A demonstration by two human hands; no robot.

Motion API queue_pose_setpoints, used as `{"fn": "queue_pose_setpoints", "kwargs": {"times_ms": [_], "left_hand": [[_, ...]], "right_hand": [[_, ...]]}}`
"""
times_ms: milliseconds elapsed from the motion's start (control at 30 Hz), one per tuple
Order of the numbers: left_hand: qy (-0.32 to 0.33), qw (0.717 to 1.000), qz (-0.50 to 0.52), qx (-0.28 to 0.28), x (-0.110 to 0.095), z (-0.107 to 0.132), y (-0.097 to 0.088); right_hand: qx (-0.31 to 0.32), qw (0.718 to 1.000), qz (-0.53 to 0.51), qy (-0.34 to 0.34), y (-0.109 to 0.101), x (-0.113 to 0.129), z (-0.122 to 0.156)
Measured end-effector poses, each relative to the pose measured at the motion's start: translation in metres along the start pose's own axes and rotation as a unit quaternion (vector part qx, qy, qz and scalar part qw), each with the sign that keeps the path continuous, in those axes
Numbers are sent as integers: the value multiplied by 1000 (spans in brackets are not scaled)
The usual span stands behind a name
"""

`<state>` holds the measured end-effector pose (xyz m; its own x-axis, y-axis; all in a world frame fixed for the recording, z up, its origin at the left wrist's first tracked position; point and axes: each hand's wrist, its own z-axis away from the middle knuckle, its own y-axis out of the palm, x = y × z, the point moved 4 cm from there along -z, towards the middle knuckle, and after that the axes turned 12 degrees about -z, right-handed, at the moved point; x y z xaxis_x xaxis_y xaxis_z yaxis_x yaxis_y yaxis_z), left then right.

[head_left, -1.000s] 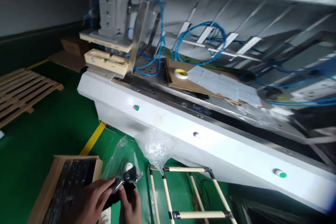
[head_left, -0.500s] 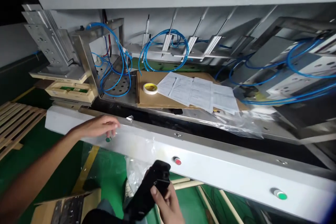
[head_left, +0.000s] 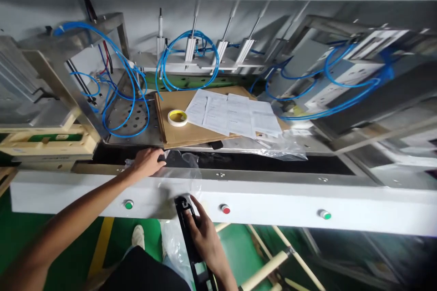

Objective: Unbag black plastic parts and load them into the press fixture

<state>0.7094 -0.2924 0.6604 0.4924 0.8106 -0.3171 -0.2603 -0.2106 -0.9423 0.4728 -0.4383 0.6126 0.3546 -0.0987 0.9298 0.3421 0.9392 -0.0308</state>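
My left hand is at the machine's front ledge, its fingers closed on the edge of a clear plastic bag. The bag drapes over the white front panel, and a crumpled part hangs below it. My right hand grips a long black plastic part, thumb on its face and fingers along its side. This part is tilted, its upper end close to the panel and the bag. Its lower end runs out of the picture at the bottom.
Brown cardboard carries a tape roll and paper sheets. Blue air hoses loop behind. The panel has a red button and green buttons. Pale tubes stand below.
The view has shifted left and closer. My left hand has moved right and closed on the bag. My right hand has turned the black part, bringing its upper end against the panel area.
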Motion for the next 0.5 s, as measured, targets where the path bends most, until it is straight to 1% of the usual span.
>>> {"fn": "queue_pose_setpoints", "kwargs": {"times_ms": [67, 133, 200, 267, 300, 333, 367, 400, 433, 467, 500], "left_hand": [[1, 999, -11, -35, 2, 4, -1], [5, 997, -12, -79, 10, 11, -6], [35, 986, -1, -161, 18, 23, -14], [78, 963, 26, -258, 25, 44, -21], [94, 950, 48, -293, 27, 57, -21], [101, 943, 75, -308, 28, 71, -20], [103, 942, 110, -298, 27, 86, -16], [101, 946, 152, -267, 24, 101, -10], [96, 952, 199, -212, 20, 116, -2], [96, 955, 248, -131, 14, 130, 7], [99, 950, 292, -52, 7, 145, 16]], "right_hand": [[-20, 1000, -7, 1, 1, -1, 3], [-38, 999, -22, -6, 1, 3, 7], [-61, 997, -44, -19, 1, 10, 11], [-94, 993, -59, -37, 0, 16, 15], [-111, 991, -64, -43, 1, 18, 16], [-131, 988, -70, -47, 3, 19, 17], [-151, 984, -78, -48, 7, 18, 17], [-172, 980, -88, -48, 12, 17, 16], [-194, 974, -101, -52, 18, 16, 14], [-212, 969, -112, -61, 26, 15, 10], [-221, 965, -114, -79, 35, 15, 5]]}}
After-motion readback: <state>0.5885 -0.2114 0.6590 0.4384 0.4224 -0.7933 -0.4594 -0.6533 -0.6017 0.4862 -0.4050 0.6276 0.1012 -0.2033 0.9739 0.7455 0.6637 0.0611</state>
